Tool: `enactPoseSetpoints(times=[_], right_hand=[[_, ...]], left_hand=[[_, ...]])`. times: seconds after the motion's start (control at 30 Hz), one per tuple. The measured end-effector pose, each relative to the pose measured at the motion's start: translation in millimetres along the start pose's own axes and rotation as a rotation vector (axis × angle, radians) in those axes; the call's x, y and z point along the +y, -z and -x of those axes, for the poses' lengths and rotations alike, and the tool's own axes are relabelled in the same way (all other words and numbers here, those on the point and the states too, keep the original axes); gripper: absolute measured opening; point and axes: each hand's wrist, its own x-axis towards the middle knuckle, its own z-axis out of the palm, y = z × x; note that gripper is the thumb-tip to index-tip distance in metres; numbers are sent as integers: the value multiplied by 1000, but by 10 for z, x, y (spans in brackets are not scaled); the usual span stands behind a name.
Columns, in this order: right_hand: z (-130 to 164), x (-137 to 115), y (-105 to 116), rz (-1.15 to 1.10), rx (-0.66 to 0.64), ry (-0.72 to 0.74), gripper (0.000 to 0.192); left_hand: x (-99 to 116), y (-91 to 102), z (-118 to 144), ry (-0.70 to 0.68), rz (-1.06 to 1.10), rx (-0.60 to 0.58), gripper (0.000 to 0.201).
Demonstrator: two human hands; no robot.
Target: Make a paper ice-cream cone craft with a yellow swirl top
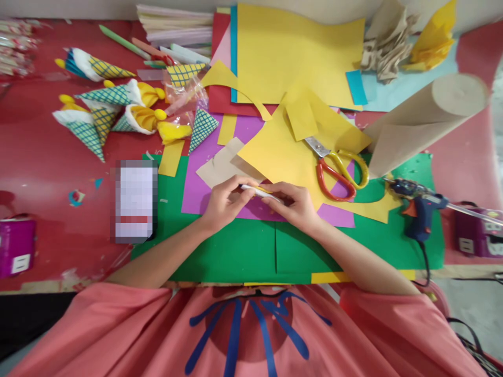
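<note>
1. No readable text, brand, number or sign anywhere in view.
2. Flat rectangular object (135, 201) lying on the red tabletop beside the green paper sheet: face blurred into white, lilac and red blocks, nothing legible.
3. Small white label on the magenta box (15, 246) at the left table edge: too small and blurred to read.
4. Pale label patches on the purple box (477, 238) at the right edge: marks present, not legible.
5. Dark blue strokes (251, 330) printed on the salmon-pink shirt front: curved lines only, cannot tell whether letters or a drawing.
6. Blue hot-glue gun (418, 209): no legible marking.
</note>
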Motion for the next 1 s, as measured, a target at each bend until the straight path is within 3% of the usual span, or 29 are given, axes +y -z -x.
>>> enactPoseSetpoints(times=[0.17, 0.4, 0.63, 1.0], right_hand=[[15, 7, -31, -125, -23, -79, 21], [14, -9, -48, 45, 39, 129, 12], [29, -1, -75, 111, 49, 104, 16], [56, -25, -72, 205, 76, 207, 9]], left_hand=[[9, -24, -11, 13, 30, -15, 17], [8, -46, 15, -7, 59, -33, 13], [27, -57, 30, 40, 66, 1, 13], [44, -77, 29, 67, 18, -9, 18]])
